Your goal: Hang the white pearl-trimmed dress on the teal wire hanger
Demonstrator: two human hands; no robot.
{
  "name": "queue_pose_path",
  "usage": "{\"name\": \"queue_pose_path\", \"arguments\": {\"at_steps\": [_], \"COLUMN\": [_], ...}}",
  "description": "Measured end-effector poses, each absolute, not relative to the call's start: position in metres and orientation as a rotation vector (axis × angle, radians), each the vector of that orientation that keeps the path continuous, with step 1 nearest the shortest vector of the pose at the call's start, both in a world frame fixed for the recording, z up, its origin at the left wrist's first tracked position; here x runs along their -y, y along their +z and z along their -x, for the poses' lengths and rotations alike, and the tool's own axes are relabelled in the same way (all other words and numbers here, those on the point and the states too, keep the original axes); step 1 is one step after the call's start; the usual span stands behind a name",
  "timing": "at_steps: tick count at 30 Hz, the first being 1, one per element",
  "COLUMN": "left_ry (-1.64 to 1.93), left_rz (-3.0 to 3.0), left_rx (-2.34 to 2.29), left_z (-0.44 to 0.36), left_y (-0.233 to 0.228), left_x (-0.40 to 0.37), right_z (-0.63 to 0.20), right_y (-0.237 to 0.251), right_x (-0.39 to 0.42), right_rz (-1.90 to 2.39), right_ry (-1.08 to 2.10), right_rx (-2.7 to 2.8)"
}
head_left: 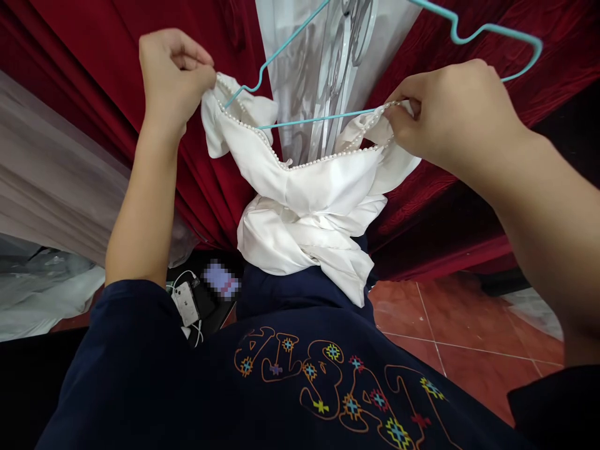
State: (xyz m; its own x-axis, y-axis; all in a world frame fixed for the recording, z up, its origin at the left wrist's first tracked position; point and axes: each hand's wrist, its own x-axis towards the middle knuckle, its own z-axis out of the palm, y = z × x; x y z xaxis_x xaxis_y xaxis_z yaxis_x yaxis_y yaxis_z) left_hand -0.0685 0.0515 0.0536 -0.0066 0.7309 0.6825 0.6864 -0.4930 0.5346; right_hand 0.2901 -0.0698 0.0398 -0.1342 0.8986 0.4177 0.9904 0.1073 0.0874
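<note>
Both the left hand (pixel 175 78) and the right hand (pixel 445 109) are clamped on the pearl-trimmed edge of the white garment (pixel 328 187) at frame center, with one end of the blue hanger (pixel 323 118) seemingly inside already and the other, toward the upper right, still outside.

1. A dark navy, short-sleeved fabric T-shirt (pixel 201 394) covers the torso.
2. Curvy orange-outlined lettering (pixel 335 381) crosses its front, with stepped motifs (pixel 350 406) in yellow, blue, red and purple.
3. Dark navy cloth bottoms (pixel 285 290) show.
</note>
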Motion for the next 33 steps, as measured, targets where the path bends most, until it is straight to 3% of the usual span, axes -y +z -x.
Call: {"name": "queue_pose_path", "arguments": {"at_steps": [8, 18, 23, 28, 33], "left_ry": [0.957, 1.604, 1.597, 1.136, 1.294], "left_rz": [-2.369, -2.246, -2.413, -2.369, -2.692], "left_rx": [-1.400, -0.932, -1.018, -1.094, -0.885], "left_z": [0.074, 0.010, 0.002, 0.021, 0.003], "left_y": [0.089, 0.080, 0.077, 0.063, 0.050], "left_x": [0.023, -0.028, -0.044, -0.042, -0.029], "right_z": [-0.292, -0.291, -0.289, -0.292, -0.297], "right_y": [0.039, 0.033, 0.034, 0.029, 0.026], "right_x": [0.067, 0.063, 0.069, 0.062, 0.058], "right_rz": [1.862, 1.755, 1.773, 1.737, 1.674], "right_ry": [-0.498, -0.432, -0.454, -0.421, -0.395], "right_rx": [2.110, 2.154, 2.129, 2.124, 2.094]}}
